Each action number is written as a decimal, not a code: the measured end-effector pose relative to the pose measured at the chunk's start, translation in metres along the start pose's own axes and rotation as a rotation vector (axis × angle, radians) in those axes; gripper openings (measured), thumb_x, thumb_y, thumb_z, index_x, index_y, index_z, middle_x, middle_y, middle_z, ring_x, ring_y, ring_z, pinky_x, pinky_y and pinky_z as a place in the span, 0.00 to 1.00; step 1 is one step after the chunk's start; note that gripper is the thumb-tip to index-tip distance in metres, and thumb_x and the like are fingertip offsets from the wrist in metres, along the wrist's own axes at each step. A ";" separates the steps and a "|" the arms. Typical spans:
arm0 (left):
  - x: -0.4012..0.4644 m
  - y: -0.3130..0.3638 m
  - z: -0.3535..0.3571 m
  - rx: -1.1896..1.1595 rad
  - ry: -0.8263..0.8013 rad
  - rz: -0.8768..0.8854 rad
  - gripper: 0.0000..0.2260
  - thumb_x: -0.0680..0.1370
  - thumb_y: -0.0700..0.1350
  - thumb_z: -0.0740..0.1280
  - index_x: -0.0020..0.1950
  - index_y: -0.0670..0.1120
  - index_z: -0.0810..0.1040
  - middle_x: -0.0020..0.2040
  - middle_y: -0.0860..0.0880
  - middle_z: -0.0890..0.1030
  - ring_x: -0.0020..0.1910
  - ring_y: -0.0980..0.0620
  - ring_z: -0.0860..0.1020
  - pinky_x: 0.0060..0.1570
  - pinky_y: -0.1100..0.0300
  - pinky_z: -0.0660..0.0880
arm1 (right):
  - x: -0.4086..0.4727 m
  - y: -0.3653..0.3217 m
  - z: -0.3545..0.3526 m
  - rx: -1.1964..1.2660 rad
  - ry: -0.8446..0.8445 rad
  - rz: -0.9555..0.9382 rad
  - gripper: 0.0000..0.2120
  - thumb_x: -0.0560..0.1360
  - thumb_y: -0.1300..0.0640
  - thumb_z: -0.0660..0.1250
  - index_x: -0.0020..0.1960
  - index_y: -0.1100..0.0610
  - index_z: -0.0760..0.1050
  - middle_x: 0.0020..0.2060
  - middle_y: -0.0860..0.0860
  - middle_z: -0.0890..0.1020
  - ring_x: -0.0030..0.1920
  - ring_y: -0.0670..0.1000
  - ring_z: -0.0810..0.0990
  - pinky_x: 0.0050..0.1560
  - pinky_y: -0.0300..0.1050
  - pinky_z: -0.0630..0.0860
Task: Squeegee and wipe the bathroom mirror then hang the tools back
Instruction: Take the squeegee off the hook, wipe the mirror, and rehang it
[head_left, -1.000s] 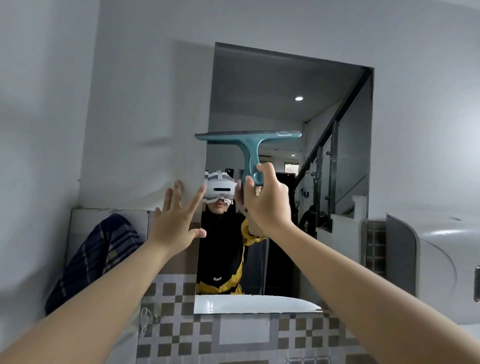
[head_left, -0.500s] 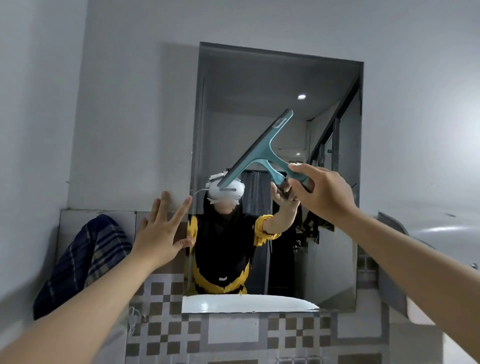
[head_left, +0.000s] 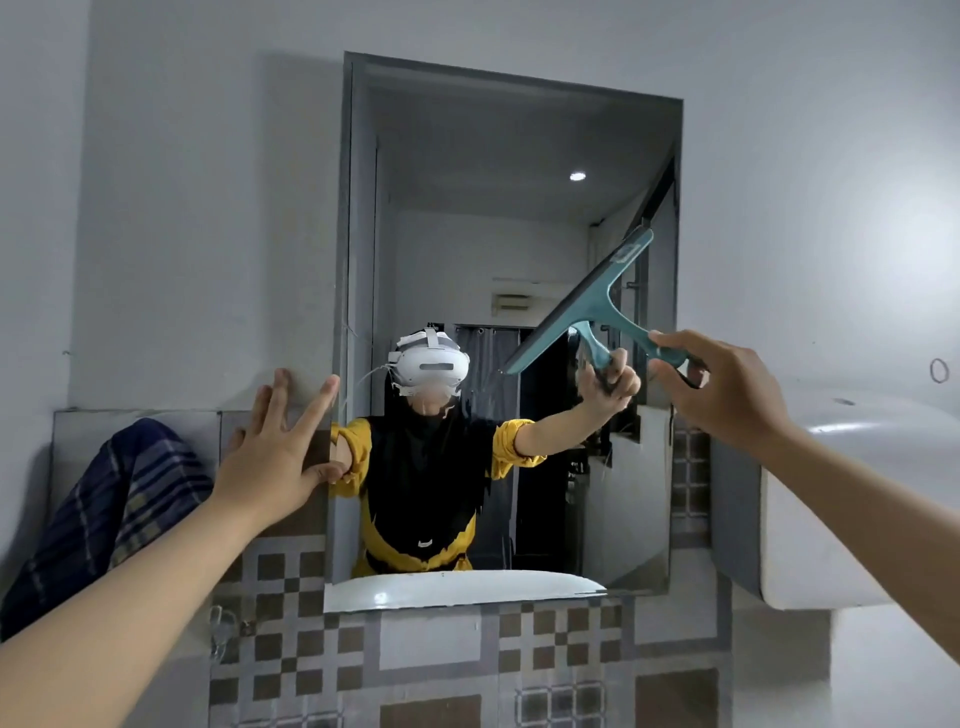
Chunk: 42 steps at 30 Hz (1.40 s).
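A rectangular mirror (head_left: 467, 249) hangs on the grey wall in front of me. My right hand (head_left: 727, 395) grips the handle of a teal squeegee (head_left: 587, 306). Its blade is tilted, low at the left and high at the right, over the mirror's right half. My left hand (head_left: 275, 447) is flat against the wall at the mirror's left edge, fingers spread, holding nothing. The mirror reflects a person in yellow and black with a white headset, arm raised.
A dark blue plaid cloth (head_left: 104, 519) hangs at the left over a ledge. A white water heater (head_left: 831, 519) juts from the wall at the right. Brown and grey checkered tiles (head_left: 415, 665) run below the mirror.
The squeegee went from level near the mirror's middle to steeply tilted and moved right toward the mirror's right edge. My right hand swung right. My left hand stayed at the mirror's left edge.
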<state>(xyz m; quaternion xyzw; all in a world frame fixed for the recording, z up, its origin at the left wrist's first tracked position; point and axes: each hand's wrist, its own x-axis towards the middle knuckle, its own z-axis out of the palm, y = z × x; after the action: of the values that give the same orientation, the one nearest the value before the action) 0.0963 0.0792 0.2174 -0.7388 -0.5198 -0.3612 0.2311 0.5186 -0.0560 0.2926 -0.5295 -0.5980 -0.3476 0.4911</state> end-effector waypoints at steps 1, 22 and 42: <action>0.000 0.000 0.000 -0.001 0.001 -0.002 0.45 0.71 0.59 0.67 0.73 0.62 0.33 0.77 0.40 0.37 0.75 0.37 0.43 0.67 0.33 0.60 | -0.003 0.002 -0.001 0.002 0.003 0.016 0.13 0.74 0.52 0.69 0.58 0.47 0.79 0.30 0.53 0.77 0.30 0.56 0.75 0.32 0.48 0.74; 0.000 0.005 0.004 -0.053 -0.011 -0.051 0.46 0.74 0.55 0.66 0.69 0.65 0.28 0.76 0.42 0.33 0.75 0.39 0.38 0.66 0.35 0.62 | -0.049 -0.116 0.053 0.607 0.083 0.699 0.08 0.79 0.51 0.60 0.55 0.51 0.64 0.40 0.49 0.76 0.40 0.55 0.79 0.39 0.52 0.78; -0.040 -0.013 0.028 -0.025 -0.001 0.119 0.52 0.69 0.60 0.70 0.70 0.63 0.27 0.75 0.44 0.29 0.74 0.40 0.34 0.60 0.43 0.74 | -0.054 -0.293 0.114 0.801 -0.034 0.584 0.07 0.81 0.53 0.57 0.55 0.53 0.61 0.40 0.49 0.77 0.33 0.41 0.72 0.30 0.21 0.67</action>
<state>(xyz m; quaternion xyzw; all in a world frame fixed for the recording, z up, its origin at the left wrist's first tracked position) 0.0848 0.0798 0.1682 -0.7715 -0.4705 -0.3530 0.2426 0.2059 -0.0226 0.2403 -0.4504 -0.5190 0.0701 0.7231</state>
